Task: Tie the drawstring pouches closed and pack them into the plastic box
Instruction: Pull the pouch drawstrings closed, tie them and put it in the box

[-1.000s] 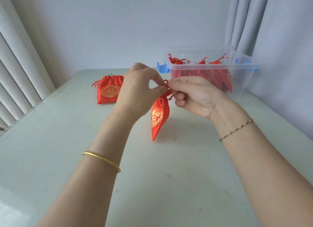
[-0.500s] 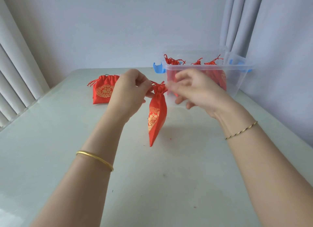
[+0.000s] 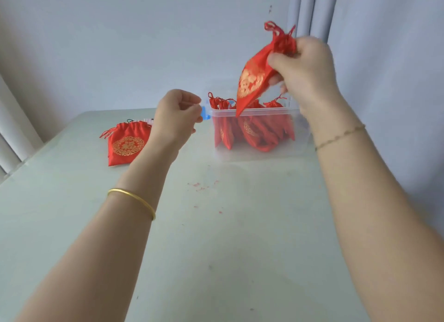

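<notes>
Lying flat on the pale table [image 3: 228, 249] at the far left is a loose red pouch [image 3: 125, 145] with a round gold emblem, its cords trailing off to the left; just to its right the left hand [image 3: 177, 114] is raised above the table, fingers curled in against the thumb, with nothing visible in its grasp; a gold bangle [image 3: 133, 199] sits on that forearm; small red specks [image 3: 201, 187] dot the table near the middle; beyond them stands the clear plastic box [image 3: 259, 154], lidless, a blue latch [image 3: 205, 113] on its left end, with a row of tied red pouches [image 3: 254, 129] standing inside, cords poking above the rim; above the box the right hand [image 3: 305, 74] grips the held pouch [image 3: 252, 78] by its gathered neck, the cord loops sticking up past the fingers, the body hanging tilted with its lower corner at the box's near rim; a thin chain bracelet [image 3: 340, 136] circles the right wrist; a grey curtain [image 3: 310, 13] hangs behind.
</notes>
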`<state>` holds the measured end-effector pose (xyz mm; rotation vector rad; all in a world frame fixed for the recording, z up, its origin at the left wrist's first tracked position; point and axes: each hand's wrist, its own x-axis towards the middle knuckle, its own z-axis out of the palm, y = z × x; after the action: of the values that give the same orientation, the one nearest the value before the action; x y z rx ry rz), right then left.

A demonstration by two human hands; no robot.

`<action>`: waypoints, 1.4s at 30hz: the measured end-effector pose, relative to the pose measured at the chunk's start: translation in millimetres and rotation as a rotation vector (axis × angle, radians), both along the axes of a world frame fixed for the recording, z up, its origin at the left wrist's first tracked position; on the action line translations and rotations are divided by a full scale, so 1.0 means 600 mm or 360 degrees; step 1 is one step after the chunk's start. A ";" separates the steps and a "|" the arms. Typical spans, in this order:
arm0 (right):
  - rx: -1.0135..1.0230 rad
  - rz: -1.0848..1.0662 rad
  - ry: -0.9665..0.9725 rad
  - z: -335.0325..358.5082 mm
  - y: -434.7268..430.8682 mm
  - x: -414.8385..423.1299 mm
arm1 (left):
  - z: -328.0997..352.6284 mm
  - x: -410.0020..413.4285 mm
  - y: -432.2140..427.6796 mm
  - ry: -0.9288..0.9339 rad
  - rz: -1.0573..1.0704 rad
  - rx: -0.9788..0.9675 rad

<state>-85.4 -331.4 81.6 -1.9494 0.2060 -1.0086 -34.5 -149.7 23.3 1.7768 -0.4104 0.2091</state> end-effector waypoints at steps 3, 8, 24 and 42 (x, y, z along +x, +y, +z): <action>-0.0427 -0.0167 0.0102 0.018 -0.011 0.064 | -0.013 0.028 0.006 0.0054 0.0078 0.0056; -0.0997 0.0010 0.0785 0.012 0.001 0.132 | -0.054 0.081 0.043 0.0159 0.0261 0.0160; -0.0979 -0.0230 0.0801 -0.035 0.037 0.149 | -0.181 0.136 0.115 0.0137 0.0605 0.1696; -0.0097 0.0529 0.0821 -0.225 0.157 0.048 | -0.168 0.040 0.125 0.0338 0.0402 0.1537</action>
<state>-56.9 -237.3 -53.3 -2.1799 0.1302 -0.2898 -10.4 -74.6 -77.4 2.7729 -0.1189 -0.0222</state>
